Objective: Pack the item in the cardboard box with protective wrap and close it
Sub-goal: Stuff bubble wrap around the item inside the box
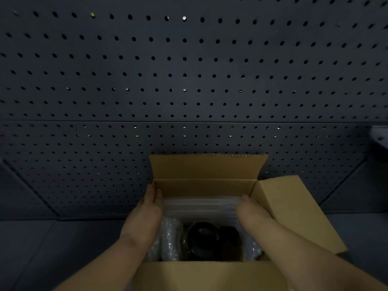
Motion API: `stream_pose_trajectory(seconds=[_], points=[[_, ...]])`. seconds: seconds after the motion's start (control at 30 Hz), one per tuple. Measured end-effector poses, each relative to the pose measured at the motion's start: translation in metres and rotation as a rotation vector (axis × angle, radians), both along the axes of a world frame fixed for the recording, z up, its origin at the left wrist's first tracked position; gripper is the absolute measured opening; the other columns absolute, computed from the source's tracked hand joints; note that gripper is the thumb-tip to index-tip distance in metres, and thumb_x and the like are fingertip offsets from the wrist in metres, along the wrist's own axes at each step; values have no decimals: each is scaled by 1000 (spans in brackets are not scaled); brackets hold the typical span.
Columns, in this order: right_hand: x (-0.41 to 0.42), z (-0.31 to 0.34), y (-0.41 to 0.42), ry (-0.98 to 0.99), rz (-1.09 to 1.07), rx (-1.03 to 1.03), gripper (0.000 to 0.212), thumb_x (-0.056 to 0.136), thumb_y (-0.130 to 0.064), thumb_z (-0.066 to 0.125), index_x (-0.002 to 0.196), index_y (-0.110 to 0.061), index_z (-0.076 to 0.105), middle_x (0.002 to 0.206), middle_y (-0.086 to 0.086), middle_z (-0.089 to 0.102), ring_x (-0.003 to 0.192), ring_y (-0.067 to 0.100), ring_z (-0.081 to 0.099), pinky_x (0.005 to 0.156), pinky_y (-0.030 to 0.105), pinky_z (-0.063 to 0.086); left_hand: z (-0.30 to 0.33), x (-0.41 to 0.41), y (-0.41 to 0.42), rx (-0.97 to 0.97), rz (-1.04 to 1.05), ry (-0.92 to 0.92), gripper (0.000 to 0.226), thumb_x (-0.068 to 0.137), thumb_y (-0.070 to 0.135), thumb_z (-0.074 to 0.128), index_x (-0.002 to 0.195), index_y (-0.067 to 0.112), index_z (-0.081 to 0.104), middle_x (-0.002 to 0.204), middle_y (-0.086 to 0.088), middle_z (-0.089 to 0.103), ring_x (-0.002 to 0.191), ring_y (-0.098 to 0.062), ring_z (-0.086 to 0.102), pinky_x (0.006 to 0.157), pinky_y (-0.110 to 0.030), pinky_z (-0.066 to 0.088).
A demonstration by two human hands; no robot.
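Note:
An open cardboard box (205,187) stands at bottom centre, its far flap upright and its right flap (294,206) folded outward. Inside lies a dark round item (201,238) with bubble wrap (171,238) packed at its left and right. A sheet of clear protective wrap (199,206) stretches across the far half of the box's inside. My left hand (147,215) is at the sheet's left end against the box's left wall. At the sheet's right end is my right hand (249,211). Whether the fingers pinch the sheet or only press on it is hidden.
A dark pegboard wall (189,80) rises right behind the box. The box sits on a dark grey surface (42,248). A pale object (380,135) pokes in at the right edge. The box's near flap (210,276) fills the bottom of the view.

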State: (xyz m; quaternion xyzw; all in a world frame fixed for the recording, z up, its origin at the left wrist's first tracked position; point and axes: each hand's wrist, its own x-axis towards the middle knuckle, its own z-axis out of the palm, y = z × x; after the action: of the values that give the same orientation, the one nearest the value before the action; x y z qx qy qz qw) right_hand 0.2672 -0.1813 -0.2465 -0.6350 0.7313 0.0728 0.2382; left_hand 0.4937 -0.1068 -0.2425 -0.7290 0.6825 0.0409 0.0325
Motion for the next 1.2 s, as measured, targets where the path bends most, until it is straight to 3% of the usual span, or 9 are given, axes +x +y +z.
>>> stream_pose_trajectory(seconds=[0.3,0.5,0.63,0.83,1.0,1.03,1.1,1.17,1.2], points=[[-7,-4,1,-110,-31,35,41,97,-8,32,137,-13,29,142,16,33,126,33,40,109,39,36,-10,3,-1,-28,-4,-3,72,93,-9,39,149,4,-3,157,-22,-11,146,-28,14,118,-29,21],[-2,-14,10,-52,-8,-56,44,99,-10,31,143,-9,29,140,16,42,126,34,46,99,36,41,-11,3,-1,-38,5,4,72,94,-7,41,150,4,-3,157,-21,-11,146,-28,16,118,-30,19],[2,-5,8,7,6,27,48,99,-7,35,145,-10,20,147,17,28,133,33,36,111,38,33,-8,2,-2,-35,20,18,71,94,-6,40,151,6,-2,158,-20,-10,146,-28,13,117,-31,19],[-4,3,1,-7,18,33,40,96,-4,36,136,-7,32,141,17,36,127,31,43,101,32,39,-9,1,-2,-55,56,21,70,91,-3,46,150,9,9,158,-19,-4,146,-30,10,119,-36,18],[-13,2,2,8,150,14,17,94,-7,41,110,-9,46,123,14,50,113,23,49,89,27,42,-5,2,1,-75,58,8,75,89,-1,46,151,9,4,158,-16,3,146,-30,10,118,-32,21],[-14,2,2,10,160,-2,9,94,-7,42,98,-11,48,107,10,52,109,21,50,85,27,43,-3,2,2,-82,54,-5,75,89,0,47,151,8,5,157,-16,5,145,-30,12,117,-32,22],[-17,6,4,52,208,-36,22,94,-7,42,74,-15,42,76,0,37,96,18,45,77,29,44,1,2,6,-79,47,-26,74,89,3,45,150,7,3,157,-16,8,144,-31,15,115,-32,25],[-18,16,7,137,298,-46,12,93,-6,47,95,-9,58,82,0,44,99,19,48,89,33,46,5,2,8,-60,44,-47,70,91,6,43,150,7,6,157,-16,10,143,-30,18,115,-32,27],[-18,20,9,191,356,-53,23,92,-5,50,114,-8,58,101,5,51,108,21,50,94,32,45,8,1,9,-53,48,-53,66,92,7,43,150,8,11,155,-15,15,142,-29,22,114,-32,29]])
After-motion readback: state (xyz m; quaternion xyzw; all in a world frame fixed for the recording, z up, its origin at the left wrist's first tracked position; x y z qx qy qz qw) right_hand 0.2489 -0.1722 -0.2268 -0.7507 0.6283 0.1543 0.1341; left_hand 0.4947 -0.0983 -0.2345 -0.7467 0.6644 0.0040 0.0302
